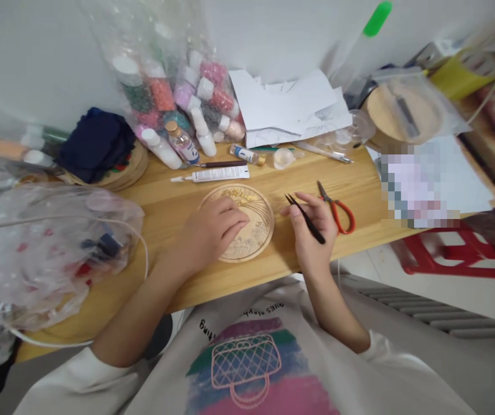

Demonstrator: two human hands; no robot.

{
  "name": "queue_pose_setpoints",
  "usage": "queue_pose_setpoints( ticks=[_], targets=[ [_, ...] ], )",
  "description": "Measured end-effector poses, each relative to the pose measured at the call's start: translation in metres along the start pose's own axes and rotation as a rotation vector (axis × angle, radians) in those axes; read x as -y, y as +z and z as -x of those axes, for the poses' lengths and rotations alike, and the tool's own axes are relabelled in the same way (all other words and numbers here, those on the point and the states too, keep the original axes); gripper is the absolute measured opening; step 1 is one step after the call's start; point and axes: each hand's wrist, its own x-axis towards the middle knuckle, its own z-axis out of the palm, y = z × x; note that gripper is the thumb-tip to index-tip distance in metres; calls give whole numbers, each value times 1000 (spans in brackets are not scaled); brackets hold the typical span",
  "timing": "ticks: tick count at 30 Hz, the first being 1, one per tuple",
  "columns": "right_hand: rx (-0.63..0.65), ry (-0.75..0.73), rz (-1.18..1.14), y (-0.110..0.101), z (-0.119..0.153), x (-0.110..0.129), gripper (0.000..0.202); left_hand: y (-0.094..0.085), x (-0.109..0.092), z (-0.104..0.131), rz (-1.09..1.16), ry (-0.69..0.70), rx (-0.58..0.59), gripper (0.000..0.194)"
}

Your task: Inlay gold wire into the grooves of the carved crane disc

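A round wooden plaque (261, 231) with carved wave-like lines and gold-coloured detail near its top lies flat on the table. My left hand (215, 227) rests over its left part and hides some of the pattern. The fingers there are bent and pressed together; whatever they pinch, if anything, is hidden. Just right of the plaque, my right hand (317, 230) holds black tweezers (306, 219), whose tips point up and left. Behind that hand lie red-handled pliers (343, 217), apart from the fingers.
Behind the plaque lie a white glue tube (220, 174), a dark-handled tool (224, 164) and small bottles (182, 141). A plastic bag of coloured jars (178, 86) and white papers (293, 109) stand against the wall. Another plastic bag (52, 248) and a white cable (146, 248) occupy the left.
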Motion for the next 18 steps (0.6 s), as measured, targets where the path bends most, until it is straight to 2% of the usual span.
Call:
queue_pose_setpoints(
  ticks=[5,9,15,18],
  targets=[
    [50,66,-44,-11,4,-1,20,13,2,-2,-140,53,67,29],
    [28,87,-17,-16,6,-8,19,16,-1,0,-217,17,76,30],
    [26,-8,71,-16,9,-16,15,16,-15,8,-253,-58,63,25],
    [69,-39,93,-16,9,-16,14,22,-24,14,-240,-90,10,22]
  ],
)
